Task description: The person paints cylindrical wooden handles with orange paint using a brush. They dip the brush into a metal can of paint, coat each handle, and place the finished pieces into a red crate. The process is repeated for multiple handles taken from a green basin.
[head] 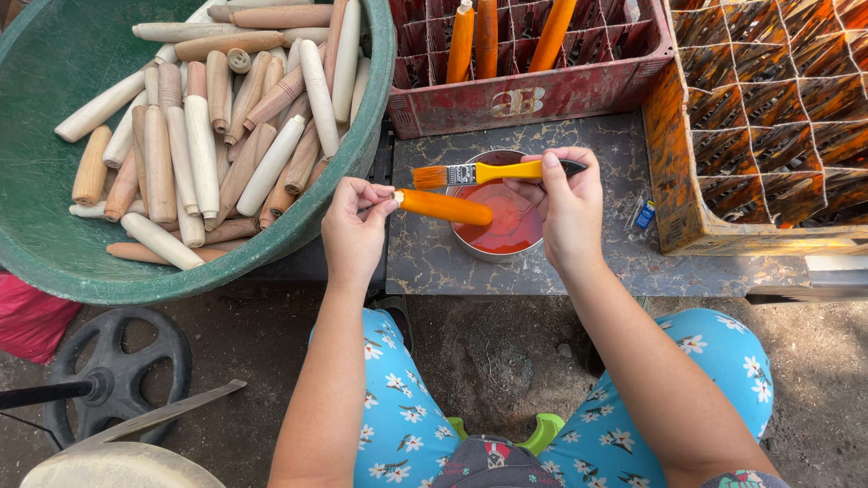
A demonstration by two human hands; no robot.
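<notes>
My left hand (354, 228) pinches the bare end of a wooden handle (443, 207) that is coated in wet orange paint and held level over a metal can of orange paint (495, 226). My right hand (565, 206) grips a flat paintbrush (484, 173) with a yellow handle and orange-stained bristles, pointing left just above the painted handle. The can stands on a stained dark board (579, 262) in front of my knees.
A big green tub (54, 262) at the left holds several unpainted wooden handles (212, 136). A red divided crate (533, 95) behind the can holds three orange-painted handles (486, 36). An orange-stained divided crate (768, 126) stands at the right. A black wheel (117, 370) lies on the ground.
</notes>
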